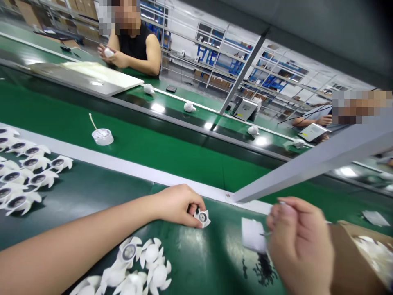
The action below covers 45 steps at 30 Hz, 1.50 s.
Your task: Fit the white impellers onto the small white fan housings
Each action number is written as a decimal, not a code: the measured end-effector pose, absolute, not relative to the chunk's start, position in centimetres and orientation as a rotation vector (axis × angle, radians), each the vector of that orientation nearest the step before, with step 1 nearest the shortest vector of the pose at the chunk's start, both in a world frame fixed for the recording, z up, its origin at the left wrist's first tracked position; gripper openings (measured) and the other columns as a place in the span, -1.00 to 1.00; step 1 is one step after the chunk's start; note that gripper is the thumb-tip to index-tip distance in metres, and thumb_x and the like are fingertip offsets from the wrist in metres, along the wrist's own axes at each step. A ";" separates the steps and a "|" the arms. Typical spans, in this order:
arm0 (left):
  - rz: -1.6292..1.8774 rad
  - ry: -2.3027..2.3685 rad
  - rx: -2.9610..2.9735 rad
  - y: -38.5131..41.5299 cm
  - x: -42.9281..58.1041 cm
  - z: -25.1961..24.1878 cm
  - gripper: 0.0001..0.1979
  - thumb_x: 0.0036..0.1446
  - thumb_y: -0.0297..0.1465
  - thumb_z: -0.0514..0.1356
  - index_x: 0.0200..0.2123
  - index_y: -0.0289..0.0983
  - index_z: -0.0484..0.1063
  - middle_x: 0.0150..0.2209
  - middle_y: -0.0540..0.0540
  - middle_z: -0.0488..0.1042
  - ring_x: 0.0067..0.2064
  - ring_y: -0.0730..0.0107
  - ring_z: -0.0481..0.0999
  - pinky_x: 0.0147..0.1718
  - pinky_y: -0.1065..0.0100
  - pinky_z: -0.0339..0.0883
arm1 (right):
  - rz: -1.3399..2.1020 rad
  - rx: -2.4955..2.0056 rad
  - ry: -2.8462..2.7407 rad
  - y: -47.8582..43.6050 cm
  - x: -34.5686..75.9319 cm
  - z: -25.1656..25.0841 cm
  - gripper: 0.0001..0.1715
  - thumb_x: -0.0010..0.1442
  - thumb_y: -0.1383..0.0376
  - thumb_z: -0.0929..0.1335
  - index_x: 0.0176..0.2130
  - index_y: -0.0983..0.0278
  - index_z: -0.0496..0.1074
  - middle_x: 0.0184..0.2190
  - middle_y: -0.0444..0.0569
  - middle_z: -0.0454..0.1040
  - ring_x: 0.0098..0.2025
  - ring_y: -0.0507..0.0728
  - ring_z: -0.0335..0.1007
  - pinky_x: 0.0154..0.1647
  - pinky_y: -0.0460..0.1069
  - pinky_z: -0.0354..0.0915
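Note:
My left hand (179,205) rests on the green bench top, its thumb and fingers closed on a small white fan blade (203,218) whose round hub faces up. My right hand (302,241), raised and slightly blurred, is pinched closed; a thin tip pokes out by the fingers, too small to name. Just left of it lies a white pad (253,234), with a scatter of small dark pieces (264,268) below. Several loose white fan blades (158,274) lie in a heap under my left forearm.
Rows of white fan blades (18,176) lie at the left. Beyond a pale rail, a green conveyor belt (147,139) carries a clear round part (102,137). A slanted grey post (294,164) rises near my right hand, beside a cardboard box (350,254). Across sits a co-worker (150,53).

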<state>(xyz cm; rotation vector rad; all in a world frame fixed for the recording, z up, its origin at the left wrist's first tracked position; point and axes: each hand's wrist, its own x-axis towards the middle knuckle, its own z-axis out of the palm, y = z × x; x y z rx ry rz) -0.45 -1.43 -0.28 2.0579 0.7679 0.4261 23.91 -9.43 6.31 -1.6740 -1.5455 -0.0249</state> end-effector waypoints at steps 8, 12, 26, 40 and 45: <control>0.356 0.718 1.880 -1.0 -1.3 0.3 -0.35 -0.45 -0.17 0.56 -0.22 -0.20 0.45 -0.50 0.18 0.34 -0.53 0.58 0.28 -0.55 0.46 0.06 | 0.204 -1.504 -2.078 -6.8 17.1 5.1 -0.76 0.34 0.19 0.16 -0.20 0.21 0.33 -0.53 -0.11 0.47 -0.65 0.06 0.32 -0.64 -0.07 0.17; 0.369 0.666 1.802 -0.7 -1.6 0.5 -0.36 -0.44 -0.14 0.55 -0.31 -0.22 0.34 -0.51 0.17 0.31 -0.52 0.57 0.25 -0.55 0.45 0.06 | 0.144 -1.508 -2.123 -5.5 16.4 4.3 -0.75 0.34 0.20 0.16 -0.21 0.23 0.35 -0.53 -0.09 0.50 -0.63 0.08 0.36 -0.62 -0.06 0.18; 0.299 0.689 1.852 0.5 -1.4 0.4 -0.50 -0.35 -0.29 0.53 -0.41 -0.25 0.32 -0.47 0.13 0.39 -0.46 0.49 0.39 -0.47 0.40 0.21 | 0.072 -1.486 -2.011 -4.4 15.0 1.4 -0.73 0.38 0.18 0.20 -0.22 0.26 0.39 -0.31 0.02 0.49 -0.30 0.15 0.42 -0.31 0.00 0.26; 0.298 0.612 1.863 1.2 -2.3 0.3 -0.42 -0.34 -0.33 0.53 -0.26 -0.26 0.32 -0.43 0.12 0.36 -0.41 0.45 0.42 -0.43 0.40 0.27 | 0.143 -2.086 -2.107 -3.0 13.4 3.3 -0.54 0.40 0.16 0.14 -0.44 0.26 0.38 -0.50 0.03 0.49 -0.49 0.12 0.30 -0.47 -0.02 -0.06; 0.279 0.639 1.929 0.7 -1.8 0.2 -0.48 -0.25 -0.31 0.50 -0.18 -0.26 0.45 -0.28 0.05 0.45 -0.38 0.49 0.44 -0.35 0.39 0.31 | 0.329 -1.819 -1.969 -2.4 15.6 2.3 -0.43 0.41 0.03 0.09 -0.53 0.22 0.23 -0.60 -0.06 0.38 -0.53 0.09 0.25 -0.46 -0.03 0.04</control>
